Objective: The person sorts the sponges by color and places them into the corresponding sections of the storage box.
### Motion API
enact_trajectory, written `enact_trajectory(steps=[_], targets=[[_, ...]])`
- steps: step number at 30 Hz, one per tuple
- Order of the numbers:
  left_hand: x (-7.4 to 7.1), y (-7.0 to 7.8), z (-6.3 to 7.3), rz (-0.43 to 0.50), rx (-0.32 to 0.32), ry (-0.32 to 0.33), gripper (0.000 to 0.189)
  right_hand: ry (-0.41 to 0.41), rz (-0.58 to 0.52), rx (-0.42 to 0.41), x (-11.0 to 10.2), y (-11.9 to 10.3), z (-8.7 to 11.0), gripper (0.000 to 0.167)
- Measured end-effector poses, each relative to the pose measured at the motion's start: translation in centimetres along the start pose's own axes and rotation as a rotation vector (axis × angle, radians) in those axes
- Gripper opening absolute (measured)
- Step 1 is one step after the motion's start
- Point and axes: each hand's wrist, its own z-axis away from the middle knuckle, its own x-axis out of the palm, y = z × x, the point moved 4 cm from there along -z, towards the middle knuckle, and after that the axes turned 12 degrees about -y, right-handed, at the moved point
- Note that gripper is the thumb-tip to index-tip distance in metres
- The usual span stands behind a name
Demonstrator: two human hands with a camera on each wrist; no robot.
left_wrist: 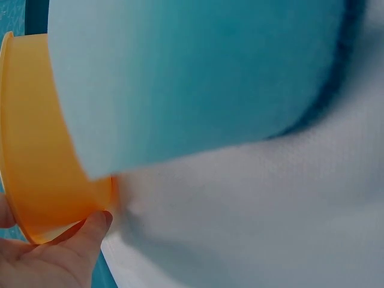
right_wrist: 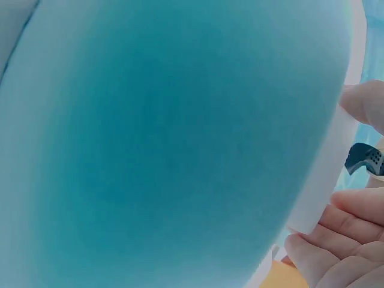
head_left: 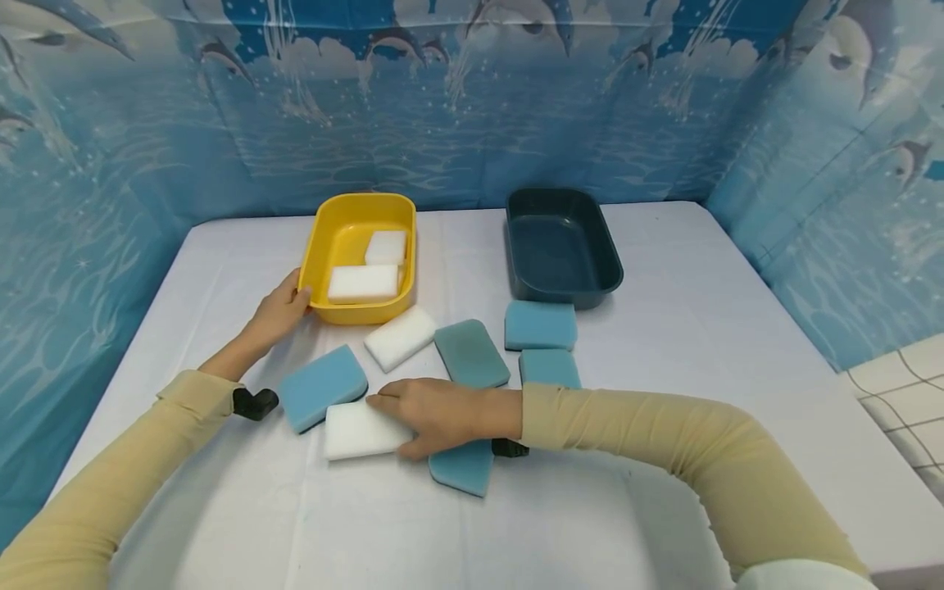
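My left hand (head_left: 279,311) holds the near left corner of a yellow tub (head_left: 310,254), fingers and thumb at its rim; two white sponges (head_left: 363,284) lie inside. In the left wrist view, the thumb (left_wrist: 90,237) touches the tub's wall. Lower down, my right hand (head_left: 442,414) grips a white sponge (head_left: 361,432) between thumb and fingers. Beneath that hand, a blue sponge (head_left: 463,469) is partly covered. Another blue sponge (head_left: 322,387) lies just left of the gripped one, and a third white sponge (head_left: 401,338) rests near the tub.
A dark blue tub (head_left: 566,246) stands at the back right. In front of it lie two blue sponges, one (head_left: 540,325) nearer the tub and one (head_left: 549,368) partly behind the right sleeve. A grey-green sponge (head_left: 472,354) lies mid-table. A patterned curtain (head_left: 457,147) hangs behind the table.
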Motion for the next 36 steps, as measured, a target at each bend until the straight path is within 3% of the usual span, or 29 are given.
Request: enact_trajectory(steps=[36], targets=[[0.2, -0.2, 0.0, 0.013, -0.002, 0.002, 0.051, 0.054, -0.071, 0.064, -2.4, 1.7, 2.3, 0.063]])
